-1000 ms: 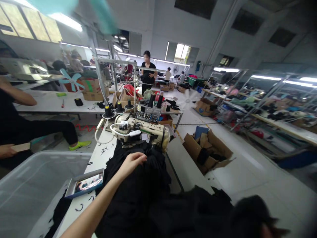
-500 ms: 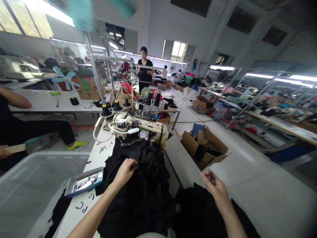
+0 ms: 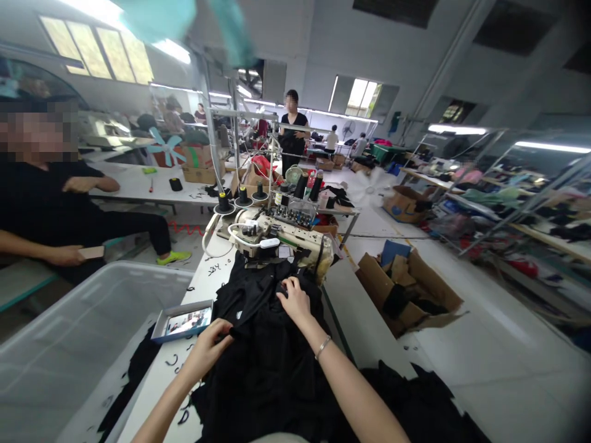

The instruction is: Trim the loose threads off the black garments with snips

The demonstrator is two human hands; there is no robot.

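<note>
Black fabric (image 3: 272,375) lies bunched over the front of the sewing table, running up to the sewing machine (image 3: 286,237). At its left edge, my left hand (image 3: 210,351) pinches a fold of it, and a small white tag shows close by. My right hand (image 3: 295,303), with a bracelet at the wrist, is on the fabric just in front of the machine. Its fingers are curled together around something small and dark that I cannot make out. An open shallow box (image 3: 182,321) with a lit phone in it sits left of the fabric.
A translucent plastic bin (image 3: 138,277) stands at left, beside a seated person (image 3: 41,203). Black thread cones (image 3: 224,203) rise behind the machine. More black cloth (image 3: 415,394) lies at lower right. An open carton (image 3: 415,289) stands on the floor at right.
My right hand has moved left from beyond the table's right side onto the fabric near the machine. My left hand has shifted down and left to the fabric's edge. The view has turned left.
</note>
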